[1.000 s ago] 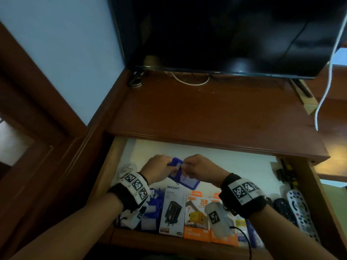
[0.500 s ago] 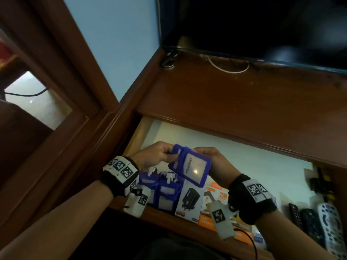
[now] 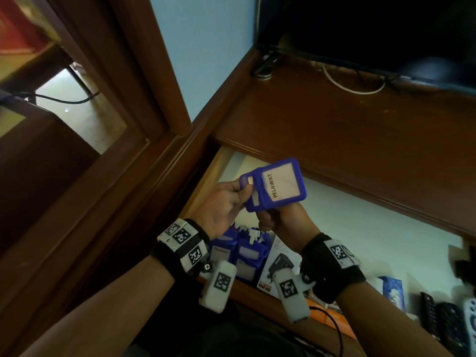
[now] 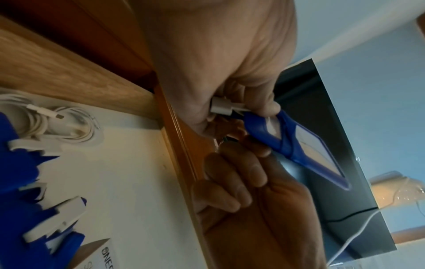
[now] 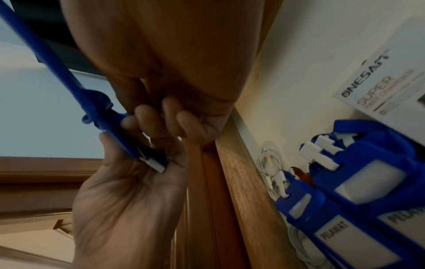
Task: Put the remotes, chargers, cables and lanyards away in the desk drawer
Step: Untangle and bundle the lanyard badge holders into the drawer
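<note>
Left fingers (image 4: 264,107) clamped round the white clip end of a blue badge holder (image 3: 277,188), thumb pressed on its top edge; right fingers (image 5: 147,118) curled and pinching the lower edge from beneath. Held between the left hand (image 3: 224,207) and the right hand (image 3: 283,222), lifted above the open drawer (image 3: 360,228) with the "PELAWAT" face tilted up toward the head camera, probably to straighten the clip or strap before laying it down with the rest. Below, more blue badge holders (image 3: 242,253) standing in a row at the drawer's front left, a charger box (image 3: 279,266) just beside them, remotes (image 3: 443,318) well apart at the right end. Beyond, bare brown surface (image 3: 347,130) with a dark screen (image 3: 373,27) at the back. Shown only by the head view: the printed label and the remotes. Shown only by the wrist views: the white clip (image 5: 152,163) pressed into the left palm, and a coiled white cable (image 4: 57,123) lying in the drawer's back left corner, hidden behind the left wrist from above.
</note>
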Action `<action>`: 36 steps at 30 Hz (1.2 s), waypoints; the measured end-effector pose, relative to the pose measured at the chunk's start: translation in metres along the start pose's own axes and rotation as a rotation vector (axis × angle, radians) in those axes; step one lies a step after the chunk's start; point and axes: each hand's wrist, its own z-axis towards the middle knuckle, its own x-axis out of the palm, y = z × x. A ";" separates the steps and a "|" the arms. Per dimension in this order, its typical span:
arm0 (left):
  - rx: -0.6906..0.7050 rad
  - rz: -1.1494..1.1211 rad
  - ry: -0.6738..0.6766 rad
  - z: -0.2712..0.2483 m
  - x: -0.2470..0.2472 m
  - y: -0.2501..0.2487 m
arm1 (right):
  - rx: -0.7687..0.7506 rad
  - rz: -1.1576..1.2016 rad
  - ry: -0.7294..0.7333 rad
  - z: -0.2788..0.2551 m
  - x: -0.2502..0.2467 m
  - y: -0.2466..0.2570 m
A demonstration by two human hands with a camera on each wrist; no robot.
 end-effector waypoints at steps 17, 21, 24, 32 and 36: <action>-0.191 0.934 0.066 0.026 -0.065 0.014 | 0.175 -0.384 -0.550 -0.044 -0.030 -0.060; -0.184 1.634 0.232 0.028 -0.070 0.022 | 0.298 -0.757 -0.715 -0.103 -0.068 -0.080; -0.213 1.850 0.350 0.030 -0.065 0.024 | 0.427 -0.965 -0.729 -0.138 -0.085 -0.094; -0.179 2.281 0.566 0.018 -0.029 0.043 | 0.568 -1.190 -0.687 -0.175 -0.083 -0.112; -0.143 2.406 0.616 0.016 -0.020 0.057 | 0.559 -1.193 -0.598 -0.174 -0.083 -0.102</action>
